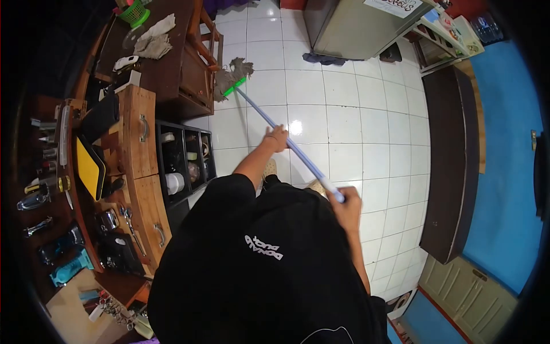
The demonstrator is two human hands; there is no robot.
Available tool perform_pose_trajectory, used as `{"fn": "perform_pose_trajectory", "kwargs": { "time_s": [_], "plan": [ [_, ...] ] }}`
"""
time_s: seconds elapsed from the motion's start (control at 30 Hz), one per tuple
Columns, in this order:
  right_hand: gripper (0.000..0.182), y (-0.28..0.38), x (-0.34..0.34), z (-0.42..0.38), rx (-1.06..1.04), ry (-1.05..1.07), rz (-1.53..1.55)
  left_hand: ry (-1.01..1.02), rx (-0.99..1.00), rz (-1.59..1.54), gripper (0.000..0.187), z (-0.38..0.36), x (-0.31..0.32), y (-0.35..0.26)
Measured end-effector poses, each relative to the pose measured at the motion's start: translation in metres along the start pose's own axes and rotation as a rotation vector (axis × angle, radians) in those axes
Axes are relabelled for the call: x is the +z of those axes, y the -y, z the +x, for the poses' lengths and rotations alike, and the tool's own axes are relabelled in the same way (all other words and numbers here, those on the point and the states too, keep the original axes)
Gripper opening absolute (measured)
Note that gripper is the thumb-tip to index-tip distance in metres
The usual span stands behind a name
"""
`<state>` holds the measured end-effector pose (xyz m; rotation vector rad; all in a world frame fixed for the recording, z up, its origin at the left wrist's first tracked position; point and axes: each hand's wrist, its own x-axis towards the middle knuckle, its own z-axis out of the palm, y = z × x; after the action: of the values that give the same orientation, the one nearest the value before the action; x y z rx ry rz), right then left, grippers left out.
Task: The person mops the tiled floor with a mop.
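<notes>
Mop (303,158) — left hand (277,139) and right hand (347,206) clasp it — head (234,80) beside chair (220,50) and cabinet (195,83).

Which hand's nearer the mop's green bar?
Left. The left hand is on the blue handle partway along from the green bar; the right hand holds its far end.

White floor tiles (355,149) gleam before me from the foot of the grey fridge (352,31); a blue wall (510,137) rises to the fridge's right, and wooden drawers (144,152) stand well to its left.
</notes>
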<state>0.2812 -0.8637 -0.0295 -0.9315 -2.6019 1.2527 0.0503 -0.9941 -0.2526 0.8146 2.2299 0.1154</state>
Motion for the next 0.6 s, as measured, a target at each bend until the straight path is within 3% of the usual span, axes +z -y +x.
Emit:
{"fn": "perform_pose_trajectory", "kwargs": {
  "time_s": [0.07,0.13,0.2,0.27,0.3,0.33,0.37,0.4,0.43,0.53,0.6],
  "plan": [
    [0.022,-0.047,-0.025,-0.02,-0.04,-0.094,-0.013,0.074,0.19,0.08,0.046,0.0,0.004,-0.034],
    [0.023,-0.028,-0.073,-0.044,0.221,-0.154,0.065,0.087,0.446,0.073,0.042,-0.005,0.014,-0.08],
    [0.027,-0.033,-0.113,-0.069,0.342,-0.302,-0.005,-0.014,0.567,0.007,0.042,-0.026,0.03,-0.132],
    [0.031,-0.036,-0.149,-0.1,0.328,-0.417,-0.097,0.038,0.723,-0.053,0.042,-0.051,0.042,-0.177],
    [0.035,-0.033,-0.166,-0.117,0.3,-0.428,-0.244,0.226,0.847,0.042,0.043,-0.052,0.051,-0.198],
    [0.038,-0.019,-0.178,-0.133,0.426,-0.452,-0.202,0.207,1.086,0.184,0.046,-0.062,0.06,-0.213],
    [0.04,0.002,-0.19,-0.146,0.415,-0.41,-0.32,0.25,1.094,0.107,0.046,-0.074,0.069,-0.227],
    [0.041,-0.018,-0.208,-0.176,0.444,-0.355,-0.385,0.293,1.1,0.032,0.047,-0.084,0.077,-0.241],
    [0.04,0.02,-0.21,-0.18,0.758,-0.286,-0.253,0.396,1.172,0.029,0.046,-0.09,0.086,-0.253],
    [0.015,0.036,-0.186,-0.202,0.638,-0.42,-0.208,0.575,1.438,0.038,0.043,-0.105,0.117,-0.271],
    [0.015,0.011,-0.192,-0.223,0.744,-0.27,0.097,0.636,1.345,0.044,0.043,-0.11,0.123,-0.27]
  ]
}}
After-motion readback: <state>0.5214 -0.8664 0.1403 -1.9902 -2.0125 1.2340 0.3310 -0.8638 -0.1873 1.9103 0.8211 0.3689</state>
